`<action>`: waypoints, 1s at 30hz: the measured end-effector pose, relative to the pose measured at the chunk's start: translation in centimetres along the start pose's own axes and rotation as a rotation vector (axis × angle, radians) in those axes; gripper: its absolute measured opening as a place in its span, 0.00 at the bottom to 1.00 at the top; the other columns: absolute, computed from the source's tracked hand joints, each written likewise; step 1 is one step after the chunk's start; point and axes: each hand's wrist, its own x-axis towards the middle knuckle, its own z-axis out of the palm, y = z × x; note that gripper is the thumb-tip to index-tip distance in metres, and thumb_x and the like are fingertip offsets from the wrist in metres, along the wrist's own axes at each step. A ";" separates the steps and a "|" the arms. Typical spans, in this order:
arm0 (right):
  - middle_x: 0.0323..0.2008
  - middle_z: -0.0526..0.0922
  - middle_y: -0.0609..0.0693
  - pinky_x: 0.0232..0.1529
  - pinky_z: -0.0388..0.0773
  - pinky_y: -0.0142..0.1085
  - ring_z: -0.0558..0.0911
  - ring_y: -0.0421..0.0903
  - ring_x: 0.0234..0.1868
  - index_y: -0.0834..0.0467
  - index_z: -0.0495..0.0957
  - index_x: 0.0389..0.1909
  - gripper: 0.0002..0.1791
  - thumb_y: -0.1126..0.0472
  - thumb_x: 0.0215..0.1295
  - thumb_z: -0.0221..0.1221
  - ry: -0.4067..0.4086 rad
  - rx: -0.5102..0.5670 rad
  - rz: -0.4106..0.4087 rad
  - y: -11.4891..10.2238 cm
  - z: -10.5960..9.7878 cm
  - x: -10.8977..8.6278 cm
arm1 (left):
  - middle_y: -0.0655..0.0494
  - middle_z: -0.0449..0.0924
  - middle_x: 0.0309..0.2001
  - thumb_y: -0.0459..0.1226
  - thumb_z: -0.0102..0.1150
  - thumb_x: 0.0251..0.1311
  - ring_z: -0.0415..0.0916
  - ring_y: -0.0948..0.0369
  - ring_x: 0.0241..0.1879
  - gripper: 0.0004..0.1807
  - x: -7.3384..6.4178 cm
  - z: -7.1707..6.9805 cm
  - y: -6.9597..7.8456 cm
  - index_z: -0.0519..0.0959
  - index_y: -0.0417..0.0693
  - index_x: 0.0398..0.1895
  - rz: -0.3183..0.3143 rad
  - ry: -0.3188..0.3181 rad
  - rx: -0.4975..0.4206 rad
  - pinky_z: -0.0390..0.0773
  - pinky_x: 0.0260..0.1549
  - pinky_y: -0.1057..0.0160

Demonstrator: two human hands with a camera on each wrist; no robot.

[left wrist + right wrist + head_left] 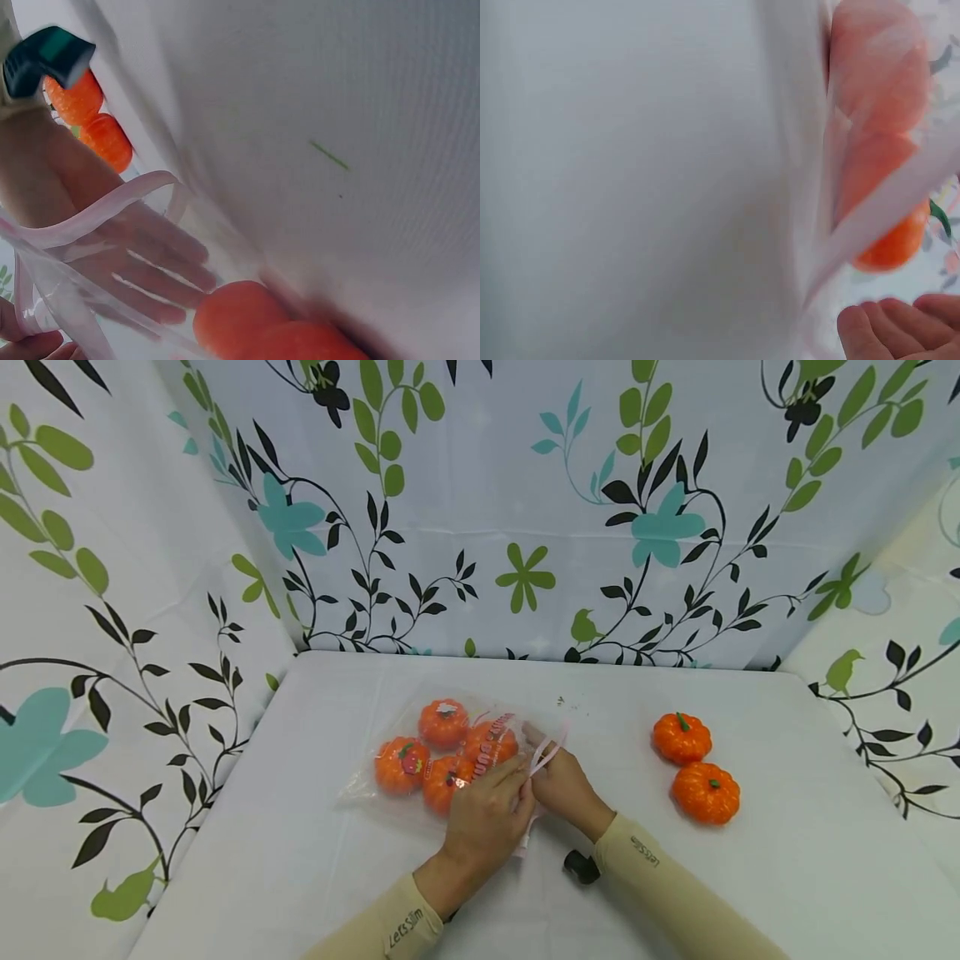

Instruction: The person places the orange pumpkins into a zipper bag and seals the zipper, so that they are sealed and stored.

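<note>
A clear plastic bag [358, 789] with pink lettering and a pink-edged mouth lies on the table, with several small orange pumpkins [400, 766] inside. At its mouth my left hand [483, 822] pinches the pink edge [90, 221] between thumb and fingers. My right hand [566, 789] is at the same end, its fingers extended. Seen from the left wrist, the straight fingers of the right hand [150, 255] show through the clear film, close to the pumpkins. In the right wrist view the pink strip [885, 202] crosses in front of two pumpkins [885, 240].
Two loose orange pumpkins [682, 738] with green stems sit together at the right of the white table [300, 860]. A black wrist camera [581, 867] sticks out by the right cuff. Small dark bits [562, 701] lie beyond the bag. Leaf-patterned cloth [480, 527] surrounds the table.
</note>
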 end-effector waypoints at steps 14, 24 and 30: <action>0.54 0.84 0.58 0.57 0.80 0.48 0.83 0.54 0.56 0.67 0.79 0.60 0.21 0.64 0.68 0.63 -0.127 0.235 0.087 0.6 -1.1 -1.8 | 0.47 0.88 0.45 0.31 0.72 0.53 0.87 0.55 0.42 0.07 0.2 -0.2 -0.1 0.89 0.38 0.36 -0.038 -0.024 0.013 0.85 0.38 0.61; 0.56 0.83 0.59 0.59 0.78 0.51 0.82 0.54 0.57 0.68 0.76 0.62 0.25 0.68 0.63 0.65 -0.108 0.242 0.078 0.1 -0.2 -0.3 | 0.47 0.88 0.44 0.30 0.72 0.52 0.87 0.56 0.42 0.07 0.3 0.0 -0.1 0.89 0.39 0.35 -0.029 -0.011 -0.002 0.86 0.36 0.61; 0.65 0.74 0.63 0.67 0.68 0.56 0.73 0.59 0.66 0.65 0.68 0.71 0.31 0.66 0.68 0.62 -0.163 0.250 -0.007 -0.1 0.2 0.7 | 0.48 0.88 0.44 0.30 0.70 0.54 0.87 0.56 0.43 0.05 0.4 0.0 0.0 0.89 0.40 0.34 -0.016 0.001 -0.003 0.85 0.38 0.61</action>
